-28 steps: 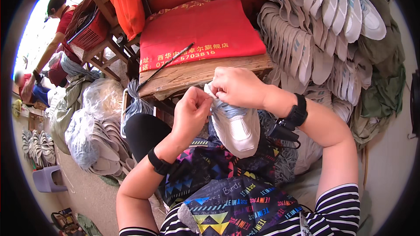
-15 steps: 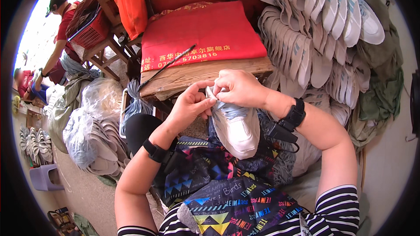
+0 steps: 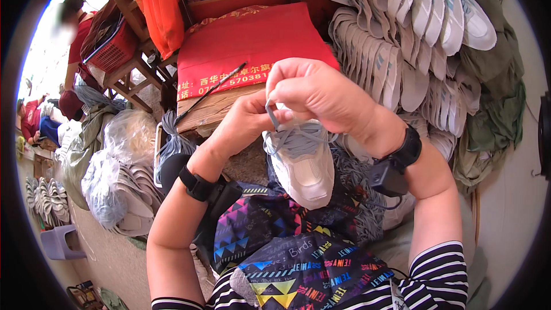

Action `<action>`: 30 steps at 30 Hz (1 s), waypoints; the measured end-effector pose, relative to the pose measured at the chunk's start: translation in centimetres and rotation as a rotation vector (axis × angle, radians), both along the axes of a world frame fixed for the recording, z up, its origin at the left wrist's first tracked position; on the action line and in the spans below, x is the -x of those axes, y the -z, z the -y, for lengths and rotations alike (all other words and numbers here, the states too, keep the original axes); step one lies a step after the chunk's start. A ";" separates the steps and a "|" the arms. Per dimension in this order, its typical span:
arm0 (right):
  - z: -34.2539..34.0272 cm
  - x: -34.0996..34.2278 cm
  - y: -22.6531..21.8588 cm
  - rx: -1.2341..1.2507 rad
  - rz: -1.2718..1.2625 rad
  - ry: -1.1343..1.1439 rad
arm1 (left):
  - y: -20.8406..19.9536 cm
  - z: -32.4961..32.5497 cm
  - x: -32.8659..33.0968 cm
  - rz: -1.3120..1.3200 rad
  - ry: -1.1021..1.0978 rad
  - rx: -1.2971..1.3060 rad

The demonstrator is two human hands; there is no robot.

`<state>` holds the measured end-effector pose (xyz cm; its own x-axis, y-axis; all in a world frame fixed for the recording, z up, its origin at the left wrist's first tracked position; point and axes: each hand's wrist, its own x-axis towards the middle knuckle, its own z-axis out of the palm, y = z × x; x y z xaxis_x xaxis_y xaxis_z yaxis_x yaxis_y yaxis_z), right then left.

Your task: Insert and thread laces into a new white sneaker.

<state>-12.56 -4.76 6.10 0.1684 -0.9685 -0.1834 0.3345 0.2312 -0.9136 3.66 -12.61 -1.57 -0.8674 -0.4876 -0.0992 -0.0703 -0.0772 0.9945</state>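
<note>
A white sneaker with grey-blue laces rests toe toward me over my dark printed apron. My left hand is closed at the upper left of its opening, thumb and fingers pinching the shoe there; the fingertips are partly hidden. Just above, my right hand is closed in a pinch on a shoelace, which stretches from its fingers down to the left thumb. More lace lies criss-crossed over the sneaker's tongue.
Ahead stands a wooden bench covered by a red cloth, with a thin dark rod on it. Stacked shoe uppers rise at right. Bagged shoe parts and a lace bundle are left; people sit farther off.
My right hand has risen from the sneaker's opening, drawing a length of lace up. The left hand stays at the shoe. The view has shifted slightly.
</note>
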 end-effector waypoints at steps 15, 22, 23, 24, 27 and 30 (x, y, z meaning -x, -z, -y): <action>-1.5 3.2 2.9 0.096 0.017 0.009 | 1.1 -2.2 -0.1 -0.369 -0.471 -0.319; -2.3 7.1 5.8 0.205 -0.348 0.389 | 3.2 -2.0 -3.5 -0.220 -0.566 -0.298; -2.5 7.0 6.1 0.206 -0.349 0.391 | 3.3 -2.0 -3.5 -0.190 -0.567 -0.283; -2.8 6.8 6.4 0.241 -0.450 0.401 | 3.4 -2.1 -3.5 -0.160 -0.568 -0.269; -3.8 6.7 7.5 0.330 -0.644 0.415 | 3.6 -2.4 -3.4 -0.139 -0.574 -0.236; -5.1 6.6 6.9 0.435 -1.146 0.449 | 3.7 -2.6 -3.1 -0.088 -0.620 -0.131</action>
<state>-19.14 0.30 -0.85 -0.2252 -0.9151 0.3344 -0.7094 -0.0812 -0.7001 6.76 -10.04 -5.27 -0.4355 -0.8902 -0.1337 0.1077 -0.1989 0.9741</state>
